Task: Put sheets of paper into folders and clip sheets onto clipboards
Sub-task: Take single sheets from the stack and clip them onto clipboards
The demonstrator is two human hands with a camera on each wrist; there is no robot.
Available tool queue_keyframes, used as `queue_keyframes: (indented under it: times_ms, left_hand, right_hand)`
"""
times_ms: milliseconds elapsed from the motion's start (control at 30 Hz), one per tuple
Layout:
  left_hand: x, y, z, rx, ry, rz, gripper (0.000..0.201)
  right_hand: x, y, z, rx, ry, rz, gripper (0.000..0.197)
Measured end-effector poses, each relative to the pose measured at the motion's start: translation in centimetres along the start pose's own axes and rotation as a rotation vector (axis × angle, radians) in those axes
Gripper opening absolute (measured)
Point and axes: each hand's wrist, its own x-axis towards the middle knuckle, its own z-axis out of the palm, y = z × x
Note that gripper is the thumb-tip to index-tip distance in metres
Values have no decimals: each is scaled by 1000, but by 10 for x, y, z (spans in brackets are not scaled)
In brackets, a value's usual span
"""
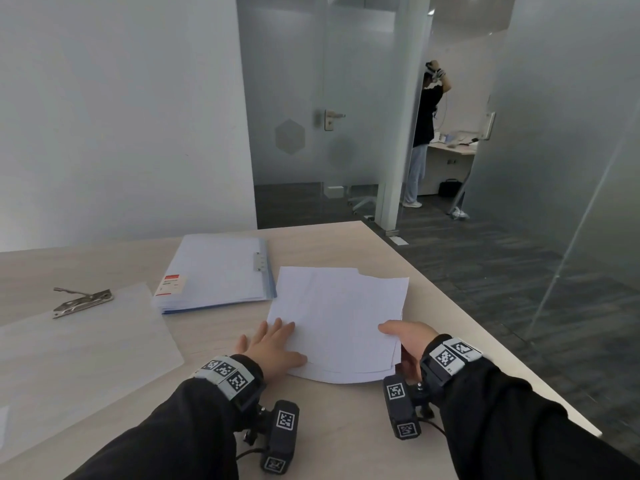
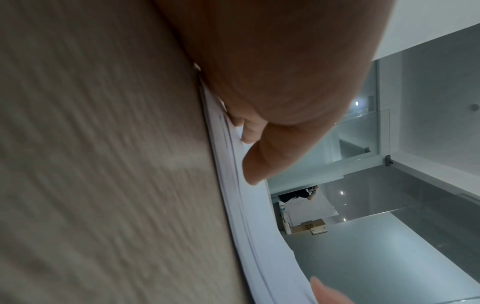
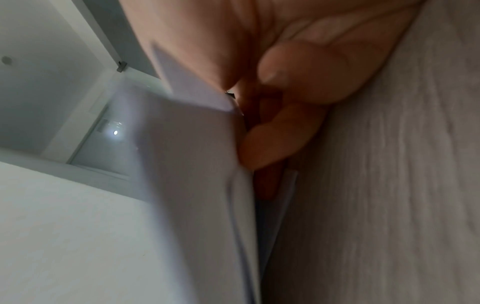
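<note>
Office, prob a small mtg room: pale wood-grain bench [image 1: 346, 427] w/ paperwork, frosted glass partitions [image 1: 554, 168], glass door w/ lever handle [image 1: 330, 116], dark plank floor [image 1: 502, 271]. Beyond the far right corner of the bench, a person [image 1: 424, 133] stands at a white desk [image 1: 450, 148] w/ office clutter.

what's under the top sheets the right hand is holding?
Right hand fingers are tucked under the lifted top sheets; more sheets lie below on the table. Anything beneath those is covered.

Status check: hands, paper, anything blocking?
Left hand flat on the paper stack. Right hand pinches the stack's near right corner, top sheets lifted. Folder closed, clipboard bare. Nothing blocking.
</note>
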Motion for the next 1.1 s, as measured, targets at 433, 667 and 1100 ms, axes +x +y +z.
queue_keyframes:
  times_ms: [433,667,1100]
  left_hand:
    - [0,-2,0,-68,8,10,72]
    - [6,-12,1,-126,-35,-28,76]
    - [-5,1,-4,3,-38,6,72]
  right_hand:
    - [8,10,-3,-46,113,-154,28]
    - [6,12,-5,-11,97,-185,32]
    - [-3,17,-17,-16,71,-222,8]
